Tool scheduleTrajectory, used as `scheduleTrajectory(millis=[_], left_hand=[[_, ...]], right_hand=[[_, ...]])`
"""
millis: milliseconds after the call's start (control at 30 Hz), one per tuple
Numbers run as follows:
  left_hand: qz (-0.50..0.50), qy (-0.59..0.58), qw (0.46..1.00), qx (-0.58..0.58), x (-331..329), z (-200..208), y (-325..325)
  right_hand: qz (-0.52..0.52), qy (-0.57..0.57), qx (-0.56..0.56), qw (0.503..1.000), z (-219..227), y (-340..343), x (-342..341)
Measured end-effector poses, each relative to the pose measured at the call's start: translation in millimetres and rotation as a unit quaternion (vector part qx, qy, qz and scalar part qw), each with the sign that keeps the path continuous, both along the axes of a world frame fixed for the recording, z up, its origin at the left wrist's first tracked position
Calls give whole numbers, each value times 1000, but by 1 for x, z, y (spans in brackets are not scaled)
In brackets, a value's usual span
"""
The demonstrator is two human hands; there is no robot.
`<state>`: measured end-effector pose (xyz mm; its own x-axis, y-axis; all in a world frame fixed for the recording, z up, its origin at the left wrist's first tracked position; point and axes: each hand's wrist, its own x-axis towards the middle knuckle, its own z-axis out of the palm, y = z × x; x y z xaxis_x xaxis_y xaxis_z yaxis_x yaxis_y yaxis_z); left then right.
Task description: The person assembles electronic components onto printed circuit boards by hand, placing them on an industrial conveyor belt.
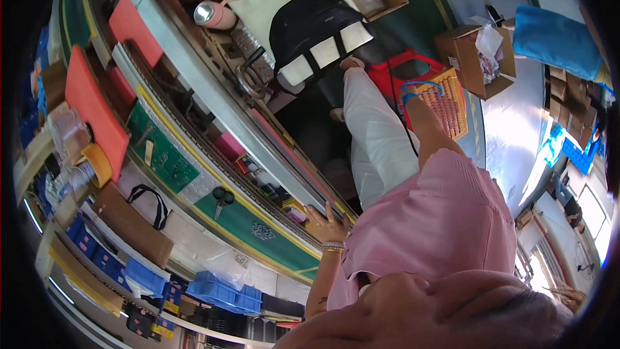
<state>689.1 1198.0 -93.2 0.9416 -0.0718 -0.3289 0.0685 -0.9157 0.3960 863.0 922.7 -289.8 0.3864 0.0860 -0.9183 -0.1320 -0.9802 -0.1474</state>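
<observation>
Long bench: metal rail runs diagonally; green work strip beyond it.
Orange panel: ribbed, beside the right hand, against a red plastic frame; panel point.
Green board: flat on the strip, well apart from both hands.
Left hand: fingers spread at the bench's edge, near small yellow-and-purple items; no object seen in its grasp.
Right hand: lowered at the panel, blue loop about it; finger closure and hold cannot be determined.
Scissors: on the strip, unheld.
Metal bits: clustered on the strip, loose.
Work state: no completed piece identifiable; in my judgement little is under way, with board, bits and scissors untouched. Remainder not determinable.
Obscured: right fingers indistinct; contents beneath the rail shadowed; far bench bent at the rim.
</observation>
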Motion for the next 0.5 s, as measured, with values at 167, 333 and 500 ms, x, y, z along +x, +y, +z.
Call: scheduleTrajectory(millis=[167, 333, 500], left_hand=[[20, -60, 998, 18, -18, -11, 10], [21, -100, 994, -47, -16, -26, 2], [29, -117, 992, -29, -40, -38, 4]], right_hand=[[61, 43, 11, 997, 12, 38, 15], [89, 73, -23, 993, -9, 15, 30], [132, 123, -32, 983, -31, 36, 49]])
